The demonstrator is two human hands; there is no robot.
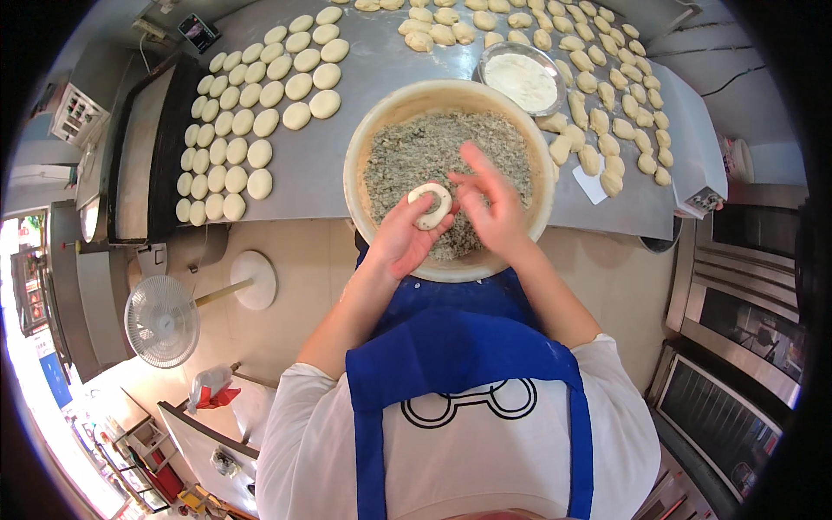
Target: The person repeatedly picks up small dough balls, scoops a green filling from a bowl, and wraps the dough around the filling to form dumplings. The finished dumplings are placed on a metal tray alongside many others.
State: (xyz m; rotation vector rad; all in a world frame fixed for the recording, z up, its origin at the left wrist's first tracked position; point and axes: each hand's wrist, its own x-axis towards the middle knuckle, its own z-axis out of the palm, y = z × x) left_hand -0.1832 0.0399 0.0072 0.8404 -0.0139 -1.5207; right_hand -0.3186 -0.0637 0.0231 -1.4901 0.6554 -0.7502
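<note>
My left hand holds a cupped piece of dough with grainy, grey-green filling in its hollow. Both are above a large, round, cream-coloured tub. A broad bed of the same speckled filling mix lies inside the tub. My right hand hovers over the mix, just right of the dough, with its fingers spread and slightly blurred. I see nothing held in it. Touching or nearly touching the tub's far right rim is a metal bowl of white flour.
Rows of flat, round dough pieces cover the left of the steel table. Unshaped dough lumps spread over its right and far side, near a white card. A standing fan is at left; metal ovens stand at right.
</note>
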